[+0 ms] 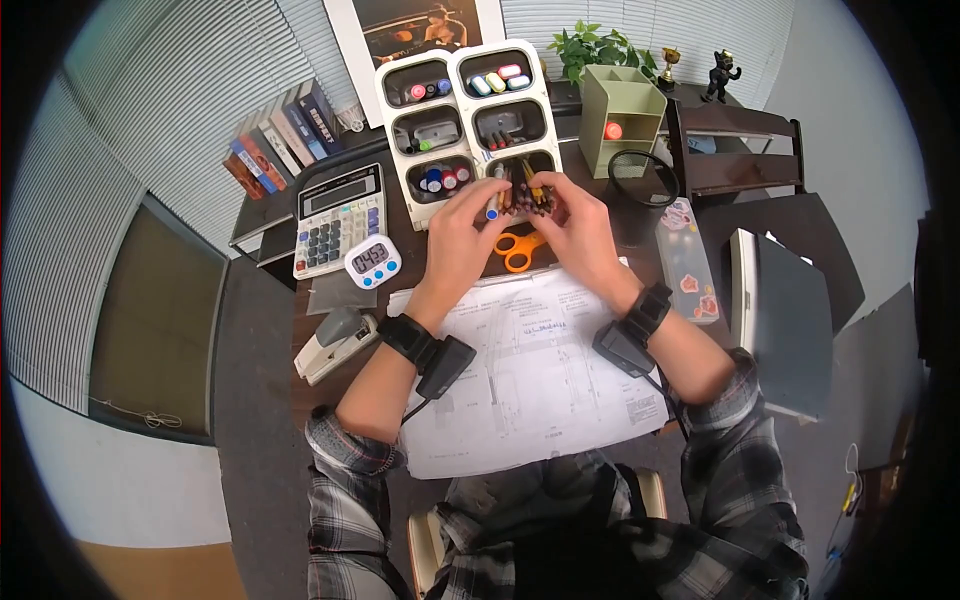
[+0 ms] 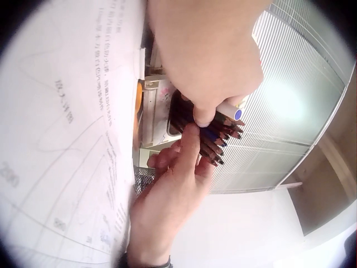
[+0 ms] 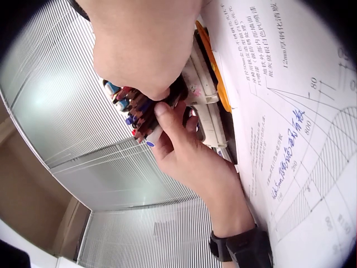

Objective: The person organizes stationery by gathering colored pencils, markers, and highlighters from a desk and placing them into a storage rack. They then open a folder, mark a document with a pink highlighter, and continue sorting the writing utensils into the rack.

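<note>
Both hands are at the near end of the organizer (image 1: 467, 130), grasping one bundle of pencils (image 1: 525, 188) between them. Left hand (image 1: 464, 236): fingers and thumb are curled about the left side of the bundle; a white marker (image 1: 492, 211) with a blue end lies against its fingers. Right hand (image 1: 583, 238): fingers and thumb close on the opposite side. In the wrist views the two thumbs meet at the bundle, and the pencil ends project past the fingers. The pencils are positioned at the lower right compartment; whether their hidden ends rest inside it cannot be told. The five other compartments hold markers and small stationery. Orange-handled scissors (image 1: 518, 249) lie on the table (image 1: 415, 250) just below the hands, with the blades out of sight. Printed drawing sheets (image 1: 540, 370) are spread beneath the forearms. Left of the sheets are a stapler (image 1: 337, 343), a white timer (image 1: 373, 262) and a calculator (image 1: 338, 225), the timer touching or overlapping the calculator's near corner. Right of the organizer are a green holder (image 1: 620, 110), a black mesh cup (image 1: 640, 205) and a sticker-covered case (image 1: 688, 265).
</note>
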`<state>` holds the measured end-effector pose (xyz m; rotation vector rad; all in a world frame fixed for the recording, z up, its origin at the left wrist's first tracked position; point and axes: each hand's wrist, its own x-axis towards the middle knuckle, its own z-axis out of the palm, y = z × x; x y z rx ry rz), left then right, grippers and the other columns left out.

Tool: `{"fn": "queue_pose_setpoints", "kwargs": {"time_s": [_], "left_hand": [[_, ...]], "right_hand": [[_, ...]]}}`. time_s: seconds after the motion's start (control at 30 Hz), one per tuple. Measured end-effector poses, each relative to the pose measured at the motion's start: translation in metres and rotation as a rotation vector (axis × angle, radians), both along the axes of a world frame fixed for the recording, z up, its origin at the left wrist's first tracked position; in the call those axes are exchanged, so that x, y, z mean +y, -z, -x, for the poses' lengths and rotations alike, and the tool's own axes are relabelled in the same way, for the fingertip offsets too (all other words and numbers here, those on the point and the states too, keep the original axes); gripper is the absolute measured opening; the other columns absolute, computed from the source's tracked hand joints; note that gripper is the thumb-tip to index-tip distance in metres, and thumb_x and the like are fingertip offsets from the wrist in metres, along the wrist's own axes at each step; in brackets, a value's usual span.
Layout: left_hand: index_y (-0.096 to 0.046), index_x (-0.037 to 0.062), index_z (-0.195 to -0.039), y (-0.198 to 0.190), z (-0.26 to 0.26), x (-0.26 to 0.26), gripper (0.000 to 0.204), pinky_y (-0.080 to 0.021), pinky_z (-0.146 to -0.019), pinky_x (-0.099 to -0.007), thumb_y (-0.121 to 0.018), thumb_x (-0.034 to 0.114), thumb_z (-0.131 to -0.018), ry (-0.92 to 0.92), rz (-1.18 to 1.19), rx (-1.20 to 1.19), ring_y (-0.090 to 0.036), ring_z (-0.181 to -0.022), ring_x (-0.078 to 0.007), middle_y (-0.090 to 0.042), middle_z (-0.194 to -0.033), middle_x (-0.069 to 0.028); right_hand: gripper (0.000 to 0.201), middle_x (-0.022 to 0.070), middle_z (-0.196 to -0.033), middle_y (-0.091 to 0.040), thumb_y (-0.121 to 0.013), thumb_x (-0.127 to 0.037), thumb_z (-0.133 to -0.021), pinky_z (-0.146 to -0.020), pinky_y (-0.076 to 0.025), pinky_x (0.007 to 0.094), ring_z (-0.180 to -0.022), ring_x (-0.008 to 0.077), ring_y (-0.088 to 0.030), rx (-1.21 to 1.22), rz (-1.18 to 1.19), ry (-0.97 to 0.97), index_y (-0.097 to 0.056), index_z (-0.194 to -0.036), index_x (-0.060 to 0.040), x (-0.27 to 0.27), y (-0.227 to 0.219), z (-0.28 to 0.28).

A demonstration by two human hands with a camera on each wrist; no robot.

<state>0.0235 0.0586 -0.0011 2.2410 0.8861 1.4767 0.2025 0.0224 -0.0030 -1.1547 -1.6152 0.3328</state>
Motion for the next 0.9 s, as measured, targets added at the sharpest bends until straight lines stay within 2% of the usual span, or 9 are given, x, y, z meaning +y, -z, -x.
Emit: {"fn": "queue_pose_setpoints", "kwargs": {"time_s": [0.03,0.43,0.77,0.87,0.9], "left_hand": [[-0.065,0.0026,-0.117,0.0001,0.0003,0.0,0.037,-0.056,-0.075,-0.033,-0.072,0.0,-0.081,0.002,-0.021,0.011,-0.068,-0.091,-0.0292,-0.068,-0.114,-0.0146],[-0.066,0.0032,-0.116,0.0001,-0.0016,0.0017,0.032,-0.055,-0.066,-0.0318,-0.07,0.0,-0.084,-0.006,-0.099,0.02,-0.068,-0.088,-0.0278,-0.068,-0.113,-0.0145],[-0.067,0.0015,-0.114,0.0015,-0.0016,0.0022,0.03,-0.054,-0.063,-0.0309,-0.071,0.0,-0.083,-0.005,-0.121,0.016,-0.068,-0.087,-0.0277,-0.068,-0.113,-0.0136],[-0.068,0.0012,-0.112,0.0011,-0.0006,0.0013,0.03,-0.055,-0.064,-0.0313,-0.071,0.0,-0.083,-0.01,-0.116,0.019,-0.069,-0.088,-0.0284,-0.069,-0.112,-0.0138],[-0.069,0.0015,-0.112,0.0008,-0.0008,-0.0003,0.029,-0.054,-0.075,-0.0317,-0.071,0.001,-0.083,-0.017,-0.079,0.008,-0.069,-0.094,-0.0278,-0.07,-0.111,-0.014]], "right_hand": [[0.034,0.011,-0.078,-0.058,-0.071,-0.002,-0.082,-0.062,-0.05,0.0313,-0.064,0.0195,-0.057,0.0,0.001,-0.002,-0.062,-0.115,-0.0028,0.0,-0.0001,0.0003],[0.036,0.0131,-0.08,-0.058,-0.07,-0.005,-0.083,-0.065,-0.049,0.0341,-0.066,0.0238,-0.057,-0.05,-0.033,0.03,-0.063,-0.118,-0.0036,0.0016,0.0011,-0.0002],[0.035,0.0133,-0.079,-0.057,-0.071,-0.006,-0.083,-0.065,-0.049,0.0358,-0.066,0.0256,-0.058,-0.071,-0.059,0.046,-0.065,-0.118,-0.0064,0.0014,0.0013,-0.0008],[0.035,0.0131,-0.078,-0.057,-0.071,-0.006,-0.083,-0.064,-0.049,0.0357,-0.066,0.0255,-0.058,-0.083,-0.061,0.046,-0.065,-0.117,-0.0064,0.0008,0.0003,-0.0003],[0.035,0.0131,-0.078,-0.057,-0.071,-0.006,-0.083,-0.064,-0.049,0.0357,-0.066,0.0255,-0.058,-0.081,-0.06,0.044,-0.065,-0.117,-0.0064,0.001,0.0008,0.0]]}}
